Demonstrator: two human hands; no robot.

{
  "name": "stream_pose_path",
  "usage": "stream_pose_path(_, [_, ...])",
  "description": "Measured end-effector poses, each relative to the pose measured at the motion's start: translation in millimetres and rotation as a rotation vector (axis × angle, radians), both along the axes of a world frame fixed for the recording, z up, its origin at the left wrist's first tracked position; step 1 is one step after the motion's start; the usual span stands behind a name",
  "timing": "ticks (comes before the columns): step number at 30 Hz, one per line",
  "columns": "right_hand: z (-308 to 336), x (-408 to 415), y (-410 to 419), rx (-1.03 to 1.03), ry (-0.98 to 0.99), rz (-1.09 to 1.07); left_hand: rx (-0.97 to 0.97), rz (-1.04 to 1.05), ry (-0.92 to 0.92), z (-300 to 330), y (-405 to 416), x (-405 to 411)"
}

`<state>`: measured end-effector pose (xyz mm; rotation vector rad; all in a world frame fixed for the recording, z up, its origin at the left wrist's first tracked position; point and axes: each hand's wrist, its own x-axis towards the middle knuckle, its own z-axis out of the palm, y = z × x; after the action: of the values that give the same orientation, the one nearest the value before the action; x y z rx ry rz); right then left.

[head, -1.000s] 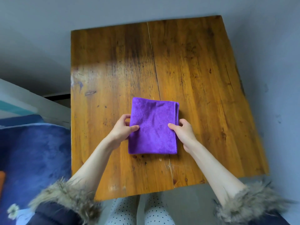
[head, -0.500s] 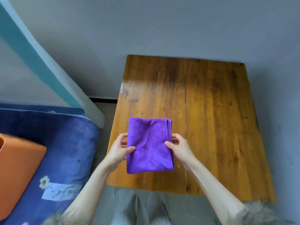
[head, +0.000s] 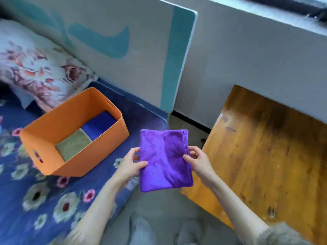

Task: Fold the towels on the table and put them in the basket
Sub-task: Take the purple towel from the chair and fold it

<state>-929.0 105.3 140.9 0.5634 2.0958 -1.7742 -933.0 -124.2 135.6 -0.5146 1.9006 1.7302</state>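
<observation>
Both hands pinch the folded purple towel (head: 164,160) by its side edges, left hand (head: 130,164) and right hand (head: 199,160), holding it in the air beside the counter (head: 265,156). The orange basket (head: 113,138) sits on the bed to the left, nearer the left hand; its long axis runs diagonally away.

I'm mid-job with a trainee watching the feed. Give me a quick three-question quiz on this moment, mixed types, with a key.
1. True or false: the purple towel lies flat on the wooden table.
2. Which hand or hands hold the towel? A) only the left hand B) only the right hand C) both
3. Fill in: the orange basket sits on the flowered bedspread and already holds a blue towel and a ___ one.

Key
1. False: it is folded and held in the air, between table and basket.
2. C: each hand pinches one side edge.
3. Green, an olive shade.
</observation>
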Motion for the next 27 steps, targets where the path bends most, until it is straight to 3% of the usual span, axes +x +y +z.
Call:
stream_pose_path(11, [1, -83, -216, 0.04, -0.006, 0.328, 0.039, 0.393, -0.039, 1, -201, -9])
stream_pose_path(20, [-7, -189, -302, 0.229, 0.012, 0.514, 0.022, 0.518, -0.04, -28, -254, -80])
stream_pose_path(27, [-82, -277, -346, 0.474, -0.034, 0.68, -0.004, 0.64, -0.172, -110, -267, -154])
